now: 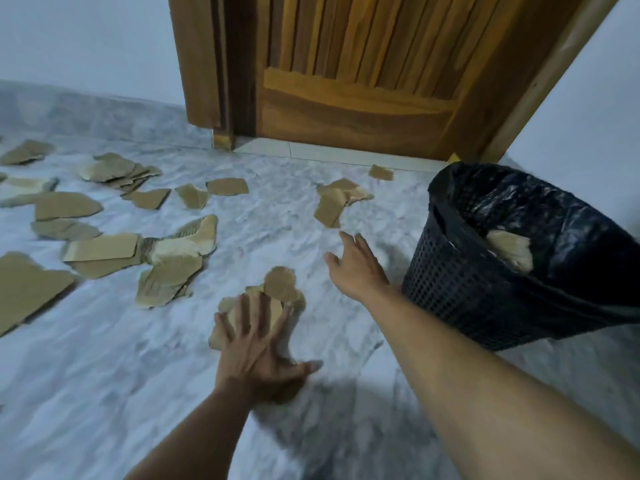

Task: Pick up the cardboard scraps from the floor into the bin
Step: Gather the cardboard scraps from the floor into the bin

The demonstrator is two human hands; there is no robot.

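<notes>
Cardboard scraps (104,249) overlap on the floor (104,375), too many to count; one scrap (509,252) sits in the single black bin (467,299). My left fingers (246,320) press flat on one pile (280,282); my right fingers (364,247) are spread and hold nothing.

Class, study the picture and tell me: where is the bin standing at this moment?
In the head view the bin sits on the floor at the right, just right of the right hand and near the right corner of the wooden door.

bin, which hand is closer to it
Right. The right hand is open just left of the bin; the left hand presses flat on a scrap pile farther left.
</notes>
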